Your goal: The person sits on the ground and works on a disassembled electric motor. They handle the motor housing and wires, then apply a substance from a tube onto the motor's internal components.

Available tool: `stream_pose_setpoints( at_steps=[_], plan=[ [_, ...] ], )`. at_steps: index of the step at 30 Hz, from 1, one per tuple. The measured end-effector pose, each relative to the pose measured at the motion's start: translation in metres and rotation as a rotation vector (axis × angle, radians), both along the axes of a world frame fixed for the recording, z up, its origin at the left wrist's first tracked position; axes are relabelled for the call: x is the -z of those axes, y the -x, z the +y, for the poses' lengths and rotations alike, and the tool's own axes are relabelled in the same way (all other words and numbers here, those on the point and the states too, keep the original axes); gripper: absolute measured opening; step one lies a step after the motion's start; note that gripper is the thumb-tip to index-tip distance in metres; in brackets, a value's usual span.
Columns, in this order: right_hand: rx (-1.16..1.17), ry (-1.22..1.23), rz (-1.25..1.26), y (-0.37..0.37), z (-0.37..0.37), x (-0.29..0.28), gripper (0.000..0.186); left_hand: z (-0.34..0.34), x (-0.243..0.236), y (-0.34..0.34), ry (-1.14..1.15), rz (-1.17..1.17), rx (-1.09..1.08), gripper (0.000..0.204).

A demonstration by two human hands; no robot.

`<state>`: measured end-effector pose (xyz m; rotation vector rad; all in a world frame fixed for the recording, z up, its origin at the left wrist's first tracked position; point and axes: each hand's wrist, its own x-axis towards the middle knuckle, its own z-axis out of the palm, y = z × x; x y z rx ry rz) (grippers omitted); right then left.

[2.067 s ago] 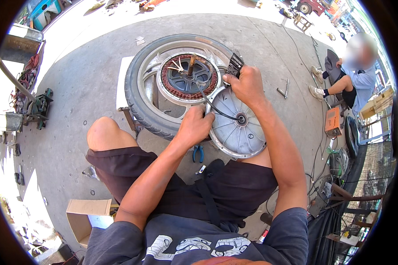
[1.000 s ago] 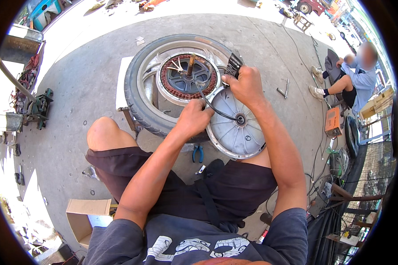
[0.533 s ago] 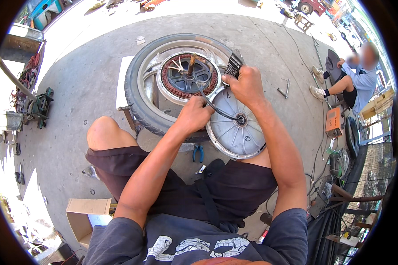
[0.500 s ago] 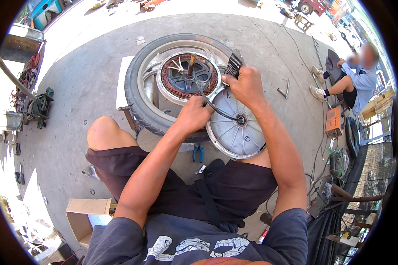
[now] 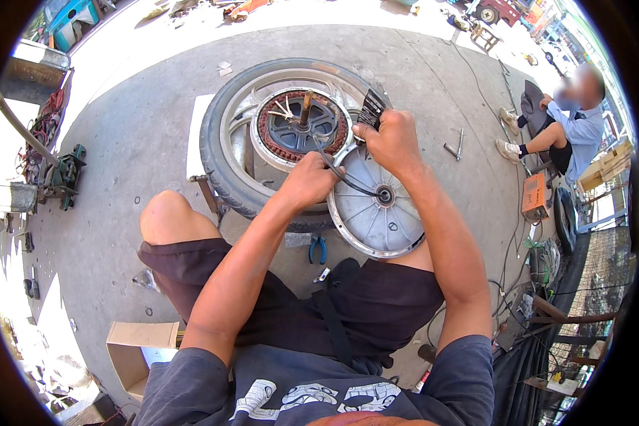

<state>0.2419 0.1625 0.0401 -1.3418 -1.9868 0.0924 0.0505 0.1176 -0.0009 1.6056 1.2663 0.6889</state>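
My left hand is closed around a black cable, which runs through the middle of a round silver motor cover. The cover leans on its edge against the wheel and my right leg. Closed fingers of my right hand grip a flat black piece with white print, perhaps a tube or packet, above the cover's upper rim. Beyond my hands a wheel with a black tire lies flat. Its open hub shows a ring of reddish copper windings, an upright rusty axle and loose pale wires.
Blue-handled pliers lie on the concrete by my legs. A T-shaped wrench rests right of the wheel. An open cardboard box stands lower left. At the right sit an orange box, trailing cables and a seated person.
Both hands keep their grips. My left hand and the cable have shifted slightly left, and the cover has edged a little left with them.
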Motion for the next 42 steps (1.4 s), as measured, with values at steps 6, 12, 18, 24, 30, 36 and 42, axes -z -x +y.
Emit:
stream_pose_setpoints(
  at_steps=[6, 12, 18, 24, 30, 36, 42],
  plan=[
    [0.013, -0.006, -0.013, 0.001, -0.001, 0.000, 0.027, 0.002, -0.001, 0.000, -0.030, -0.012, 0.004, 0.031],
    [0.029, 0.061, 0.004, 0.005, -0.004, -0.007, 0.036, 0.008, 0.002, 0.003, -0.026, -0.020, 0.051, 0.031],
    [0.019, 0.044, 0.002, 0.004, -0.002, -0.004, 0.035, 0.007, 0.003, 0.002, -0.046, -0.027, 0.045, 0.032],
    [-0.008, -0.006, -0.002, 0.006, -0.003, -0.004, 0.025, -0.007, 0.012, 0.004, -0.075, -0.167, -0.093, 0.031],
    [0.013, 0.036, 0.001, 0.004, -0.004, -0.003, 0.034, -0.052, -0.004, 0.010, 0.154, -0.184, -0.148, 0.034],
    [0.025, 0.053, -0.004, 0.004, -0.003, -0.002, 0.035, -0.072, -0.003, 0.002, 0.193, -0.297, -0.142, 0.027],
    [0.027, 0.047, 0.010, 0.003, -0.002, -0.002, 0.036, -0.065, -0.007, 0.002, 0.148, -0.249, -0.122, 0.024]
  ],
)
